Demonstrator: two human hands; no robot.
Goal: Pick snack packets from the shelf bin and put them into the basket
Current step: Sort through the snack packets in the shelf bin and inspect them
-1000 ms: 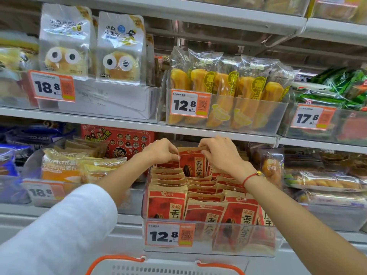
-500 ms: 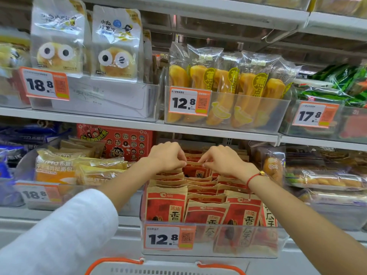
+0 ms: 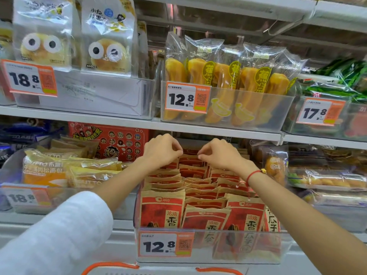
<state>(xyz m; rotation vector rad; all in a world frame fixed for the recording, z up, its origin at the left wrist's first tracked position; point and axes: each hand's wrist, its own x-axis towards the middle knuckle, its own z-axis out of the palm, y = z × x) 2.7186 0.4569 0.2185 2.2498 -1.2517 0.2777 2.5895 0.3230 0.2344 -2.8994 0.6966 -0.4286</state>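
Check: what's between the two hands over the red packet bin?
Head view: between the left hand and right hand, only the top edges of red-and-brown paper snack packets standing at the bin's back.

A shop: shelves carry clear bins of packaged snacks, each bin fronted by a price tag.

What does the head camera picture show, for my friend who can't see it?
Two hands, left hand and right hand, reach over red snack packets standing in a clear shelf bin. An orange-rimmed basket peeks in below.
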